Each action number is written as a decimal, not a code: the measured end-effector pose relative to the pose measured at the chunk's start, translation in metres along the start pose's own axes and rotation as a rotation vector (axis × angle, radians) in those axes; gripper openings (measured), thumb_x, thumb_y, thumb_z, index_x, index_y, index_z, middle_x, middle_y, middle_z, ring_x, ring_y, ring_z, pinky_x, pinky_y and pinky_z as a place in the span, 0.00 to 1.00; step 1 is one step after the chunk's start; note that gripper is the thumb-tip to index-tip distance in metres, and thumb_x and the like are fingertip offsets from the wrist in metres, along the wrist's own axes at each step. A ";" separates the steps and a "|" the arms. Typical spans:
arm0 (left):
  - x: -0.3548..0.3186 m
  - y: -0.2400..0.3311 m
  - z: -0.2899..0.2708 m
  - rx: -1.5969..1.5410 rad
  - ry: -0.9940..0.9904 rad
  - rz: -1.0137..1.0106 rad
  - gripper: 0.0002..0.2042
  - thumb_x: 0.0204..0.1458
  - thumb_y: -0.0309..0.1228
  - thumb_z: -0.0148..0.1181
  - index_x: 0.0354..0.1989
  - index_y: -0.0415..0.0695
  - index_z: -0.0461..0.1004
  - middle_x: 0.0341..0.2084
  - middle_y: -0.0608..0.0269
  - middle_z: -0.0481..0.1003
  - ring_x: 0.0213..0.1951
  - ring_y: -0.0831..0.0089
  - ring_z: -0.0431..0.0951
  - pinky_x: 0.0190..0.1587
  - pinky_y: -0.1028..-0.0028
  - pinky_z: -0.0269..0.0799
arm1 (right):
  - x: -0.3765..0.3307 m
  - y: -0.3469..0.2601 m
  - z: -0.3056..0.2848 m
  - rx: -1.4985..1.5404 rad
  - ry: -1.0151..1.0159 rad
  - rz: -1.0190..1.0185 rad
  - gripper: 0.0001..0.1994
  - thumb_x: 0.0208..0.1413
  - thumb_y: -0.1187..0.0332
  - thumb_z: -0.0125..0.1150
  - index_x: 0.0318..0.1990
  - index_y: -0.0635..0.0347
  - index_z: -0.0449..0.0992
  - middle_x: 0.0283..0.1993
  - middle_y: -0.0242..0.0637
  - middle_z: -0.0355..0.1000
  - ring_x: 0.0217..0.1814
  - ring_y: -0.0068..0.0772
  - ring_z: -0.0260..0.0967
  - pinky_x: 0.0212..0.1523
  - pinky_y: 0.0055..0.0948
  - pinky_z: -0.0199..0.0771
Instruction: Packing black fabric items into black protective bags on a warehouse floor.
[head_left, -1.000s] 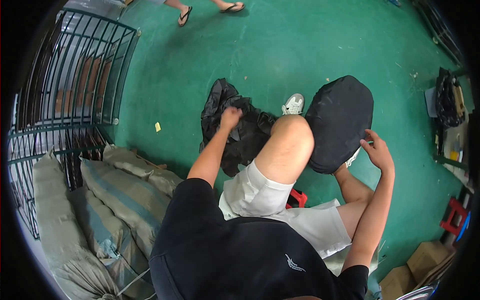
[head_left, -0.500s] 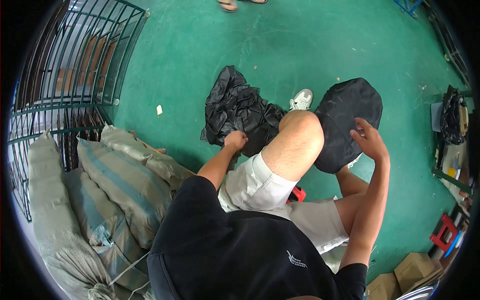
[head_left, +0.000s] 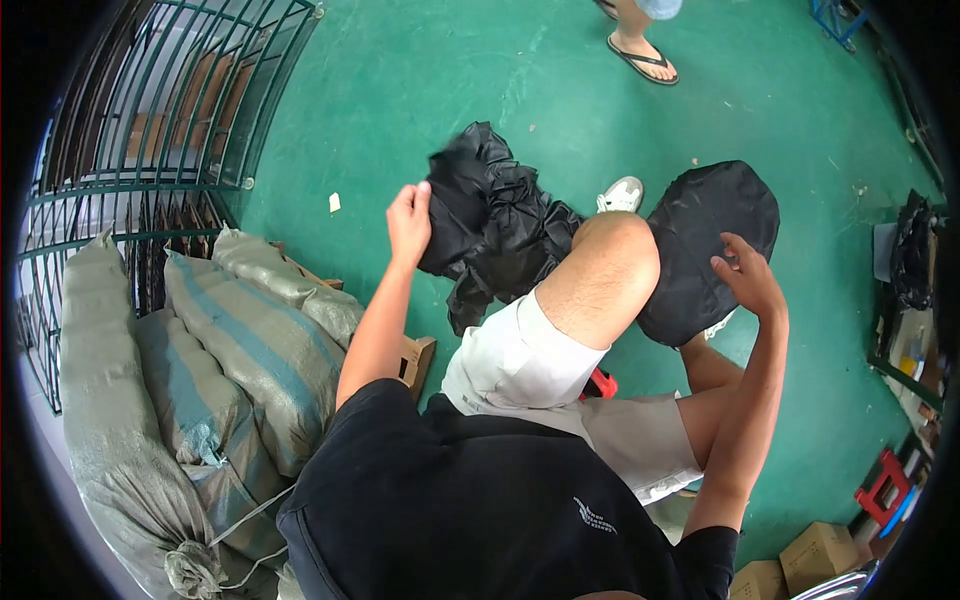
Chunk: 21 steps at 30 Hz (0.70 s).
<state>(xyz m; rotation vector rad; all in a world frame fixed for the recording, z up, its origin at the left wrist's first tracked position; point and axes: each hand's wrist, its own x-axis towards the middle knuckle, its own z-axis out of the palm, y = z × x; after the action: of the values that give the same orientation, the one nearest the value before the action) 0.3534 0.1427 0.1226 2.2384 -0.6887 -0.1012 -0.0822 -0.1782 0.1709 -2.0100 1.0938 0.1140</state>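
My left hand (head_left: pixel 409 222) is closed on the left edge of a crumpled heap of thin black fabric (head_left: pixel 500 225). A raised part of that fabric beside my fingers is blurred by motion. My right hand (head_left: pixel 750 277) hovers over or rests lightly on a smooth, rounded black fabric bundle (head_left: pixel 690 250); whether it touches cannot be told. Its fingers are spread and bent, gripping nothing. The bundle sits right of my raised knee, in front of my lower leg, and what is inside it is hidden.
Several grey-green woven sacks (head_left: pixel 270 350) lean at the left, before a green wire cage (head_left: pixel 200 190). A person's sandalled foot (head_left: pixel 645 60) stands on the green floor ahead. Cardboard boxes (head_left: pixel 820 555) and a red plastic stool (head_left: pixel 884 487) are at the lower right.
My left hand has moved left and forward, pulling up the fabric's edge and shifting the heap. My right hand stays over the bundle. The other person's feet have moved right and nearer.
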 end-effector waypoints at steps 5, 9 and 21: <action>0.062 0.118 0.005 -0.503 0.032 0.245 0.21 0.66 0.40 0.49 0.22 0.43 0.58 0.20 0.78 0.54 0.26 0.85 0.52 0.26 0.76 0.50 | 0.001 -0.004 0.003 -0.017 0.019 -0.097 0.26 0.55 0.61 0.63 0.59 0.63 0.69 0.49 0.52 0.74 0.44 0.44 0.75 0.46 0.36 0.74; 0.045 0.250 0.059 -0.835 -0.188 0.283 0.19 0.64 0.38 0.52 0.22 0.41 0.65 0.20 0.79 0.59 0.26 0.87 0.56 0.27 0.79 0.54 | 0.004 -0.007 0.008 0.365 -0.024 -0.168 0.25 0.61 0.54 0.58 0.58 0.65 0.69 0.48 0.47 0.74 0.44 0.39 0.75 0.47 0.33 0.74; -0.033 0.406 0.200 -0.342 -1.557 0.767 0.15 0.55 0.40 0.62 0.26 0.38 0.75 0.18 0.68 0.72 0.25 0.83 0.67 0.28 0.75 0.64 | -0.003 0.002 -0.049 1.821 0.546 -0.198 0.18 0.63 0.59 0.46 0.51 0.60 0.73 0.50 0.37 0.75 0.51 0.37 0.73 0.56 0.38 0.71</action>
<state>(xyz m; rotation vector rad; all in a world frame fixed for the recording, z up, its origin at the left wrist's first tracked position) 0.0882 -0.1968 0.2653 1.0631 -2.0199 -1.4888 -0.0996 -0.2108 0.2032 -0.4075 0.6847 -1.1607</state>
